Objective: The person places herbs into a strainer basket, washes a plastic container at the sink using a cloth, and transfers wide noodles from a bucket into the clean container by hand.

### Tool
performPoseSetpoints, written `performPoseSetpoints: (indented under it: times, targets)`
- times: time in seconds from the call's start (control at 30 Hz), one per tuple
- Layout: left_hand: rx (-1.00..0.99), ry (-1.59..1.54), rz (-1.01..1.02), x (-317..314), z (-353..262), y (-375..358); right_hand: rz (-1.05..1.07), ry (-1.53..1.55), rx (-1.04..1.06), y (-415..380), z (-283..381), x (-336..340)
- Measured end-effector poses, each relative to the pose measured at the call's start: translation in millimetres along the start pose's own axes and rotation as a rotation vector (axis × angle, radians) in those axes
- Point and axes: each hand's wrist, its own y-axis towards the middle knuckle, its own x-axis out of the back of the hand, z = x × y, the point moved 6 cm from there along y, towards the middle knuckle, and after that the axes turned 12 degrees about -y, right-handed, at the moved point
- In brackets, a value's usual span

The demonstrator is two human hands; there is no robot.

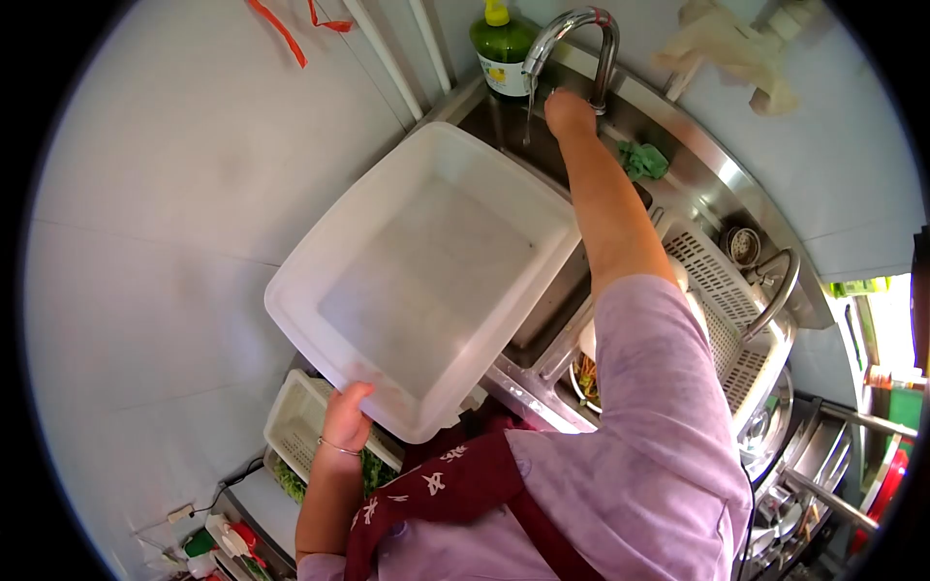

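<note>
A large white plastic tub (426, 266) is tilted over the sink (535, 334). My left hand (347, 418) grips its near left edge, thumb over the rim and the other fingers hidden beneath. My right hand (570, 112) is closed at the base of the curved metal faucet (581, 24); whatever its fingers hold is too hidden to make out. A thin stream of water runs from the spout, just left of my right hand.
A green soap bottle (504, 48) stands behind the sink. A green cloth (643, 161) lies on the sink ledge. White perforated baskets (722, 300) sit at the right beside a second faucet (790, 290). Another white basket (295, 421) and leafy greens (289, 479) are at the lower left.
</note>
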Motion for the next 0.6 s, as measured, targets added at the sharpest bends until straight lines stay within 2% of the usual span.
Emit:
performPoseSetpoints:
  times: [0.17, 0.27, 0.33, 0.37, 0.43, 0.5, 0.57, 0.6]
  targets:
    - [0.050, 0.013, -0.011, -4, 2, 2, 0.064, 0.065, -0.050, -1, 1, 1]
    - [0.037, 0.005, -0.034, -4, 4, 3, 0.002, 0.037, 0.002, -1, -7, -15]
    - [0.056, -0.016, -0.025, -4, 7, 6, -0.085, 0.002, 0.045, -20, -7, 10]
    - [0.076, -0.039, -0.022, -4, 10, 7, -0.083, -0.006, 0.040, -33, -16, 22]
    - [0.080, -0.026, 0.005, -2, 10, 10, -0.158, 0.189, 0.087, -62, -39, 51]
    - [0.079, -0.016, 0.023, 3, 12, 12, -0.172, 0.126, 0.093, -82, -75, 56]
    - [0.050, 0.024, -0.009, 10, 14, 16, -0.077, 0.032, -0.035, -88, -122, 46]
    - [0.050, 0.018, -0.013, 11, 15, 17, -0.076, 0.030, -0.029, -94, -138, 33]
